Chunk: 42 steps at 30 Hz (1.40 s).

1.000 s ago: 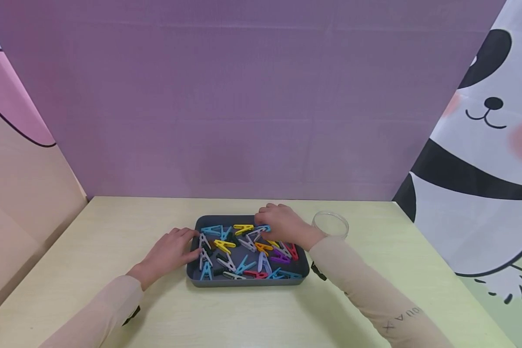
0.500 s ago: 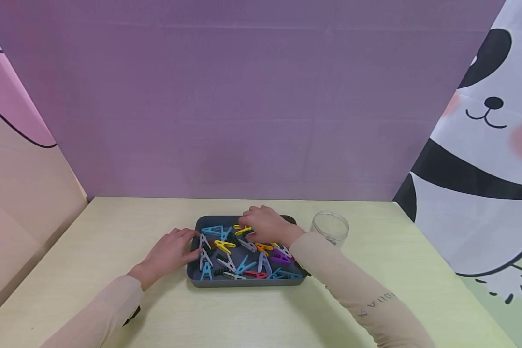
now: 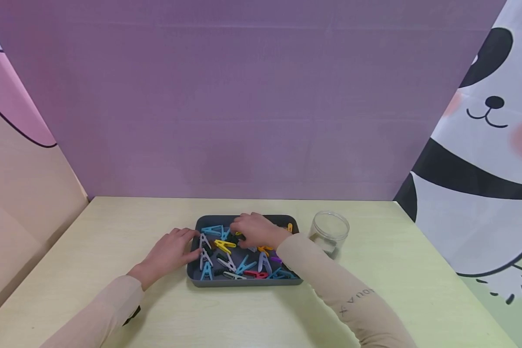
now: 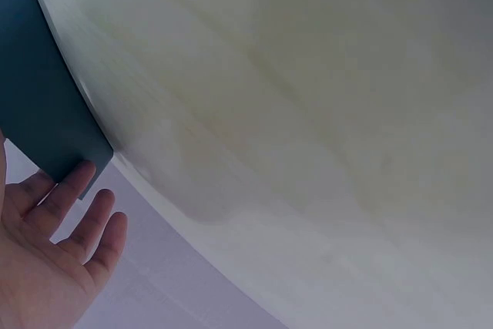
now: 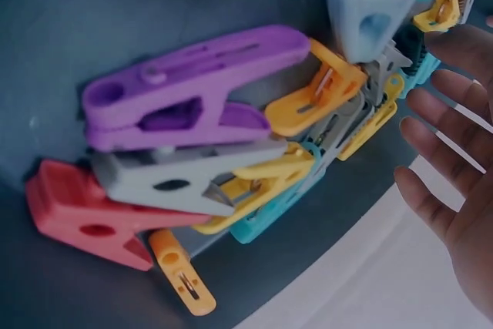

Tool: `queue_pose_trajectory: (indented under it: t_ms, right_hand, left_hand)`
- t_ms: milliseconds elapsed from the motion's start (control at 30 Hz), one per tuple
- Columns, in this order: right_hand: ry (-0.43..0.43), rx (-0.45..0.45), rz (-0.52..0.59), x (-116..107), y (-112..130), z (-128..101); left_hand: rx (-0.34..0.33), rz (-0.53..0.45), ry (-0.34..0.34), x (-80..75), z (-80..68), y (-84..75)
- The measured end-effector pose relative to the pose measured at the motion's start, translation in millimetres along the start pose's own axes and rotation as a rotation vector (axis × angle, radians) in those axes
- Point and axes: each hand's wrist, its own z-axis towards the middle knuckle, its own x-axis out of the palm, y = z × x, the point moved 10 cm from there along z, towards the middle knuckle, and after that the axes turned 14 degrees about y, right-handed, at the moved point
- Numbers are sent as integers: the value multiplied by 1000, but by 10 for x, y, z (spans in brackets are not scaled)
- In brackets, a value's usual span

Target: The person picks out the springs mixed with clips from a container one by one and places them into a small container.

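Pegs (image 3: pixel 264 262) in loads of colours are spread out here, backed by a big purple backdrop (image 3: pixel 243 111). Below that, a pale table (image 3: pixel 226 314) is seen, with a dark tray (image 3: pixel 245 283) set on it; the pegs are scattered inside, some overlapping. The tray's left end is touched by the left hand (image 3: pixel 167 252), fingers apart and pretty relaxed. The right hand (image 3: pixel 259 231) is held over the tray's far middle, fingers loosely straight with slim gaps; whether a peg is touched can't be told. A clear jar (image 3: pixel 332 236) is placed just right of the tray, its base partly hidden by the right sleeve (image 3: pixel 326 285). Up close, a grey peg (image 5: pixel 135 179) is sandwiched between a purple peg (image 5: pixel 212 67) and a red peg (image 5: pixel 65 209).
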Motion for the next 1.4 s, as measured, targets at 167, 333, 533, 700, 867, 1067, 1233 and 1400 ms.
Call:
queue_pose_trajectory:
  t_ms: [167, 333, 533, 700, 867, 1067, 1233, 1400]
  right_hand:
    - [15, 12, -29, 43, 0, 44]
    - [28, 22, -43, 62, -2, 70]
    - [51, 33, -56, 97, 2, 101]
    - [66, 46, -64, 122, -3, 136]
    - [74, 56, -59, 137, -14, 157]
    - [89, 63, -50, 158, -25, 182]
    - [100, 66, -52, 159, -17, 189]
    - [93, 68, -55, 143, -10, 170]
  left_hand:
    - [0, -9, 0, -4, -6, -5]
    - [-1, -11, -1, -1, 0, -2]
    - [-3, -10, 12, 22, 13, 8]
    - [-5, -9, 6, 18, 12, 13]
    - [-9, -19, 9, 13, 10, 13]
    - [-7, -11, 7, 20, 16, 24]
    - [-2, -4, 5, 22, 16, 24]
    - [-3, -10, 7, 26, 18, 22]
